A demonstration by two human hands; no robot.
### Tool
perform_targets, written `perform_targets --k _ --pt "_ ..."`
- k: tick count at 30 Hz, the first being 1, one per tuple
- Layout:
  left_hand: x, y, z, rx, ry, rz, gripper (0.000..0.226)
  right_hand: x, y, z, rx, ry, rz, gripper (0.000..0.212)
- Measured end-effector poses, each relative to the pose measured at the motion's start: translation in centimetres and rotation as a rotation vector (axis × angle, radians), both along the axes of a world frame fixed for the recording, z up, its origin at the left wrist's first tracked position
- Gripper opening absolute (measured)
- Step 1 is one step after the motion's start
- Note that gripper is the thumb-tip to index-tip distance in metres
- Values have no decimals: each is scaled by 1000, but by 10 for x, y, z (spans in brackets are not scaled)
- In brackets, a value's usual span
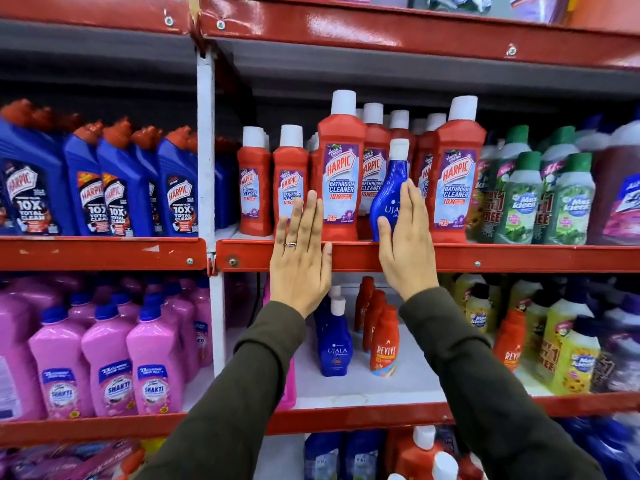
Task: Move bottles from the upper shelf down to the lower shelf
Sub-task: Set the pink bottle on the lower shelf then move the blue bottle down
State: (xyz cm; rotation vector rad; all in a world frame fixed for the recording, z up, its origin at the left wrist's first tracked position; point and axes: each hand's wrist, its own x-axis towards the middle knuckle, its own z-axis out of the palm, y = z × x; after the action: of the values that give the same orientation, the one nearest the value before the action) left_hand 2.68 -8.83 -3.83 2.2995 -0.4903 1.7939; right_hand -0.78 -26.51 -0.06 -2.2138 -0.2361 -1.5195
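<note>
A blue Ujala bottle (388,188) with a white cap stands at the front of the upper shelf (502,258), among red Harpic bathroom cleaner bottles (341,168). My right hand (407,240) is flat and open beside the blue bottle, its thumb touching the bottle's lower side. My left hand (301,252), wearing a ring, is raised open in front of the red bottles and holds nothing. On the lower shelf (346,389) stand more blue Ujala bottles (334,341) and red Revive bottles (382,341).
Blue Harpic bottles (104,181) fill the upper left bay, and green-capped Max Kleen bottles (543,195) stand at the upper right. Pink Shakti bottles (110,358) and yellow Max Kleen bottles (568,348) flank the lower shelf. A white upright post (207,168) divides the bays.
</note>
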Motion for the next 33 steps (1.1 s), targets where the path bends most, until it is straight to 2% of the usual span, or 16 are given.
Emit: perform_targets --k 4,10,14,23,27,33 --pt "3 1 0 17 -34 27 64 10 -10 22 154 159 62 63" --pt "5 0 -1 10 -31 51 65 12 -26 45 400 345 327 53" --pt "5 0 -2 15 -23 55 63 8 -25 48 551 308 473 49" --pt "3 1 -1 38 6 48 64 -9 -19 59 601 134 622 44" --pt "4 1 -2 41 11 37 65 -25 -16 59 612 157 693 46" --pt "3 4 -6 54 9 -16 64 -45 -3 24 612 209 786 41"
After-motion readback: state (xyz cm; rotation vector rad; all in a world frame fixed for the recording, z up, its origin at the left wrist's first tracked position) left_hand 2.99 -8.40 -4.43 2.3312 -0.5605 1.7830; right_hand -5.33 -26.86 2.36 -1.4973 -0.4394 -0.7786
